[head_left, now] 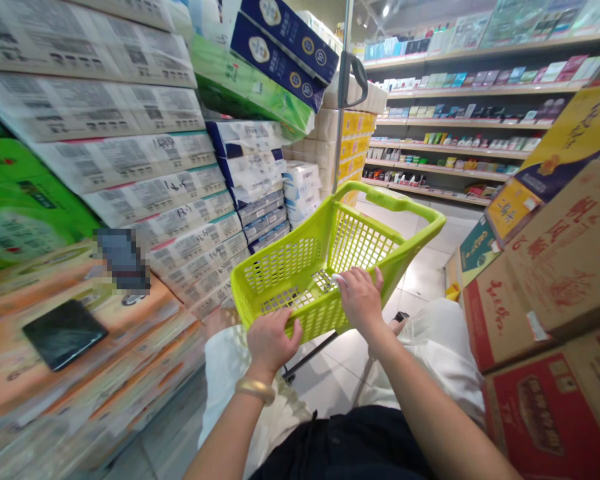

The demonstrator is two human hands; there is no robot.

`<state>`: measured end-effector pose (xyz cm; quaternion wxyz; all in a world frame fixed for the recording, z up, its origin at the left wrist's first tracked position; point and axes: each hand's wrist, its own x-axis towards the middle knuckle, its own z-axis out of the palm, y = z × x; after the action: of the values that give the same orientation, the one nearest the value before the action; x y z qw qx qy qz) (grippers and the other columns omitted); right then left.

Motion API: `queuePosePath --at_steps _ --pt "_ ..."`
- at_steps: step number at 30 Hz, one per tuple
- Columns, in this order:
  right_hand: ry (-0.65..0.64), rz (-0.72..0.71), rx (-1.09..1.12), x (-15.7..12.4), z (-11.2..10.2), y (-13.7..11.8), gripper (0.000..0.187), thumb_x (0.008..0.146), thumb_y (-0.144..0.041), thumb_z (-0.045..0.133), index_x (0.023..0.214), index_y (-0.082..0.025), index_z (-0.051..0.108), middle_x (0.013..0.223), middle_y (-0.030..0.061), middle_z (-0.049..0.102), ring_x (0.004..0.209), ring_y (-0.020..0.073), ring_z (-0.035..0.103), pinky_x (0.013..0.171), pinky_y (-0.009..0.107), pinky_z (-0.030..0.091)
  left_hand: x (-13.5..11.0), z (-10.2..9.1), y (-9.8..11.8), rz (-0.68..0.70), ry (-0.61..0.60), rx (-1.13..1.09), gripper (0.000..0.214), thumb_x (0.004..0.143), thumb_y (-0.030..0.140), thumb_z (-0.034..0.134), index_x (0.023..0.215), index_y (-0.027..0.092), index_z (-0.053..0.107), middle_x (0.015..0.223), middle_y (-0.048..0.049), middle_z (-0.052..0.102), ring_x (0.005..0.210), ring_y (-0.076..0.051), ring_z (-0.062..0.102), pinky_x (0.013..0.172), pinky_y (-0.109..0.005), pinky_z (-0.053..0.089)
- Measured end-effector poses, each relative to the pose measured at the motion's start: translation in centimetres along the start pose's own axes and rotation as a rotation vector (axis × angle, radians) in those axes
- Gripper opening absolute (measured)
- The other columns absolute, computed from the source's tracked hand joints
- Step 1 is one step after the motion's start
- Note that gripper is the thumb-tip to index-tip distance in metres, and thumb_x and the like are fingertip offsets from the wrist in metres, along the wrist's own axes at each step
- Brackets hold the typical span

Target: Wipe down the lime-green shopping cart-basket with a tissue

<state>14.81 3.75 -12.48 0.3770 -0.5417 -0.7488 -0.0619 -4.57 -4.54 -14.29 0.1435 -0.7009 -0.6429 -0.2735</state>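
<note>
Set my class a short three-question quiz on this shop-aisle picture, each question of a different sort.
1. True or false: the left hand and the right hand both hold the near rim of the green basket.
2. The gold bangle is on which wrist? A left, B right, C neither.
3. Fill in: the dark phone lies on the stacked packs to the person's ____.
Key: 1 true; 2 A; 3 left.

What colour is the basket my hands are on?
The shopping basket is lime green, seen in the head view.
</note>
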Motion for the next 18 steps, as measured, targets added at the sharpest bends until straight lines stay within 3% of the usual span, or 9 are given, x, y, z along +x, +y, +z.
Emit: queuePosePath --at_steps 4,8,18 --pt "-0.046 -0.077 0.059 -1.2 0.7 -2.1 0.018 0.097 -0.026 0.049 0.092 -0.024 0.066 0.098 0.0037 0.071 0.111 0.0215 0.057 0.114 0.042 0.015 0.2 0.0 0.1 -0.01 -0.013 0.003 0.021 0.085 0.035 0.049 0.083 0.022 0.066 0.07 -0.0027 0.07 0.069 -0.02 0.065 0.062 -0.031 0.039" --pt "-0.089 -0.181 0.119 -2.4 1.5 -4.3 0.014 0.096 -0.025 0.052 0.095 -0.025 0.065 0.098 0.0016 0.071 0.113 0.0193 0.056 0.116 0.04 0.011 0.2 0.0 -0.1 -0.004 -0.043 -0.004 0.022 0.085 0.036 0.049 0.084 0.023 0.067 0.071 -0.0026 0.071 0.069 -0.02 0.065 0.062 -0.031 0.039" --pt "-0.026 -0.046 -0.032 0.4 -0.4 0.5 0.019 0.098 -0.027 0.049 0.092 -0.024 0.067 0.099 0.0044 0.071 0.112 0.0225 0.057 0.115 0.046 0.01 0.6 -0.2 -1.5 -0.049 -0.08 -0.053 0.028 0.085 0.038 0.046 0.083 0.023 0.069 0.078 -0.0029 0.074 0.072 -0.02 0.066 0.065 -0.031 0.043"
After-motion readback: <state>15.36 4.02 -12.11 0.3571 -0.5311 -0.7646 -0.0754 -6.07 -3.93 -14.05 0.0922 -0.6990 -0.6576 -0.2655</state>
